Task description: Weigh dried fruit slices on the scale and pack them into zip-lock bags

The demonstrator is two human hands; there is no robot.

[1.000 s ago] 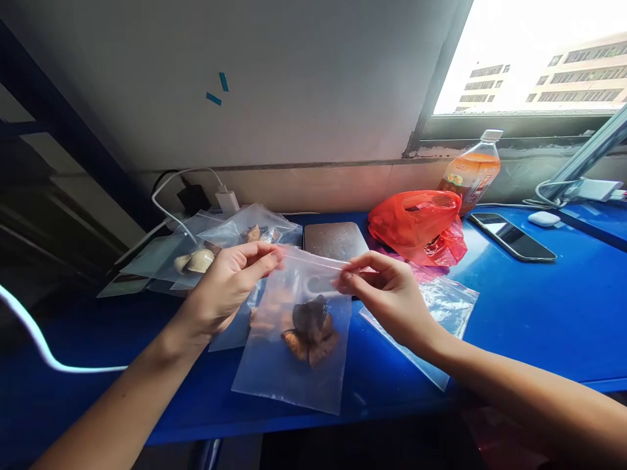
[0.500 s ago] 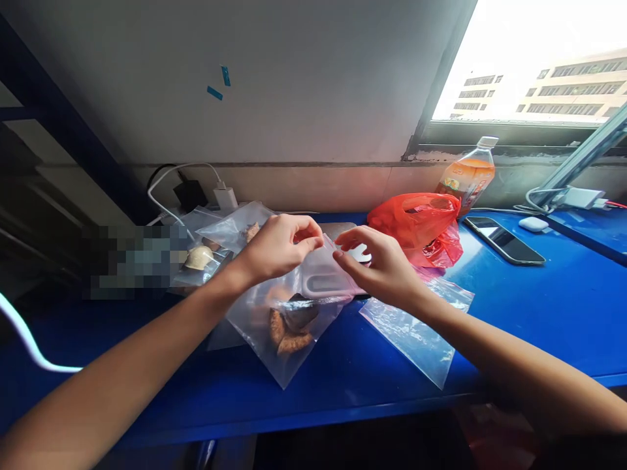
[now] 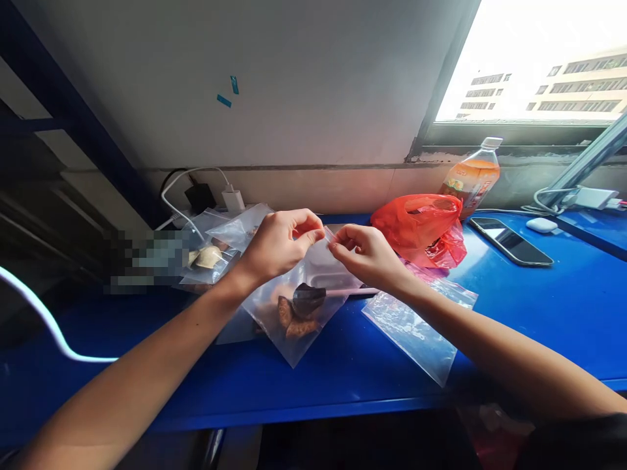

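Observation:
A clear zip bag (image 3: 294, 320) with a few dark brown pieces at its bottom hangs tilted over the blue table (image 3: 539, 307), one corner pointing down. My left hand (image 3: 279, 245) pinches the bag's top edge between thumb and fingers. My right hand (image 3: 365, 254) pinches the same edge just to the right, fingertips almost touching the left hand's. Behind the bag lies a flat grey scale (image 3: 337, 271), mostly hidden.
An empty clear bag (image 3: 416, 326) lies right of the hands. Filled clear bags (image 3: 220, 248) sit at the back left by a white charger and cable (image 3: 232, 196). A red plastic bag (image 3: 421, 225), an orange drink bottle (image 3: 473, 176), a phone (image 3: 512, 241) and a white earbud case (image 3: 541, 225) stand at the right.
The hands have come together along the bag's top edge and moved up and away. The bag has turned from hanging flat to tilted, corner down.

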